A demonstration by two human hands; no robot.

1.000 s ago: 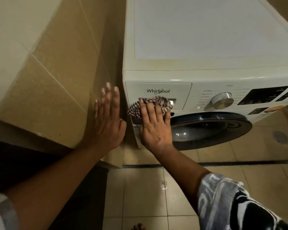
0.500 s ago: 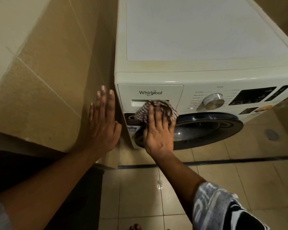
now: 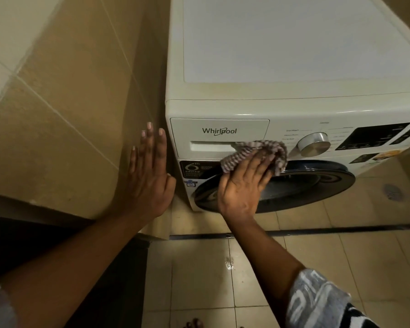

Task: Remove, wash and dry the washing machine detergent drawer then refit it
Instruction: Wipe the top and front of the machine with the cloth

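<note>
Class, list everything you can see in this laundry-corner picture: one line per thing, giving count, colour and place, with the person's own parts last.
washing machine: one, cream-white, beside the tiled wall
detergent drawer: one, white, top left of the machine's front, pushed in
cloth: one, brown-and-white checked, at the drawer's lower right corner
dial: one, silver, right of the drawer
display: one, black, right of the dial
door: one, dark, round, below the controls
wall: one, beige tiles, left
floor: one, beige tiles, foreground
drain: one, grey, floor, far right
left hand: one, fingers straight, by the machine's left edge
right hand: one, pressing the cloth
</note>
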